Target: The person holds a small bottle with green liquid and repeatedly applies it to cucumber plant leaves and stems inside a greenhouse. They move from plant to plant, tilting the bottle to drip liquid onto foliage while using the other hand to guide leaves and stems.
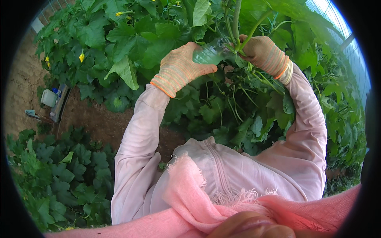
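Note:
My left hand (183, 64), in a striped knit glove, grips a clear plastic bottle (208, 53) lying on its side, thumb below and fingers above. The bottle's narrower end points right, against a node of a climbing gourd vine (237, 46). At that node my right hand (260, 53), in a matching glove, has its fingers curled around the vine; the fingertips are partly hidden behind the green stems. A thick stem (236, 20) rises from the node, and a leaf stalk (256, 28) slants up to the right. Thin tendrils and stalks (235, 101) hang below my hands.
Dense leaves (125, 38) with yellow flowers (82, 57) surround my hands. More plants (68, 175) grow at lower left, across a soil path (95, 125). A white plastic jug (49, 98) stands beside a narrow plank (61, 102). Plastic greenhouse sheeting (351, 56) lies at right.

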The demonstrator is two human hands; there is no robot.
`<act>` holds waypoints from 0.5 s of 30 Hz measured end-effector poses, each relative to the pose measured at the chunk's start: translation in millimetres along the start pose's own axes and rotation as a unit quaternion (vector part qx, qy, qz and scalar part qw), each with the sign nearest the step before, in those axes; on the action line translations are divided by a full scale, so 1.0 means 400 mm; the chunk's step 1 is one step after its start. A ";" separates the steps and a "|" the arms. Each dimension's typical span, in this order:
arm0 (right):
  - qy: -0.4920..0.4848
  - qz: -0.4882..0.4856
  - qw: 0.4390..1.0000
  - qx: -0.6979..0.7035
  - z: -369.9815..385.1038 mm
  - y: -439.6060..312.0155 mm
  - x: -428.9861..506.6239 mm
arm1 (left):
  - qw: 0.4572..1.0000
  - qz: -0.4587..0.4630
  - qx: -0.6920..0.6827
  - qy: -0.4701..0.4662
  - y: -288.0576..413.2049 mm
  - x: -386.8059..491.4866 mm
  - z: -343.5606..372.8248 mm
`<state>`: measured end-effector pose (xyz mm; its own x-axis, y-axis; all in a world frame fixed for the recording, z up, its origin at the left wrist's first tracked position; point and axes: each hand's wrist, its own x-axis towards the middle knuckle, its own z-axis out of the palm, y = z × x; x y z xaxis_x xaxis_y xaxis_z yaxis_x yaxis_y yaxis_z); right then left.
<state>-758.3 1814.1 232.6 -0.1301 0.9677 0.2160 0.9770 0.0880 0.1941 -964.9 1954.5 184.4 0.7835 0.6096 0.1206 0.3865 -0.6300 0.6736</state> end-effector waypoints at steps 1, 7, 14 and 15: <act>0.002 -0.001 1.000 -0.021 -0.003 -0.004 -0.001 | 1.000 -0.004 0.006 0.006 0.003 0.000 -0.003; 0.027 0.052 0.998 0.035 -0.020 -0.026 0.011 | 0.999 0.017 -0.041 0.030 -0.027 -0.005 -0.006; 0.098 0.062 0.990 0.086 -0.002 0.014 -0.010 | 0.992 0.012 -0.096 0.084 -0.112 -0.015 0.048; 0.114 0.077 0.984 0.109 0.007 0.017 -0.014 | 0.989 0.021 -0.115 0.090 -0.121 -0.011 0.053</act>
<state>-750.5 1809.9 230.1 0.0122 0.8972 0.4414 0.9979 0.0173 -0.0628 -976.9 1972.1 135.9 0.6887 0.6744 0.2663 0.2188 -0.5435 0.8104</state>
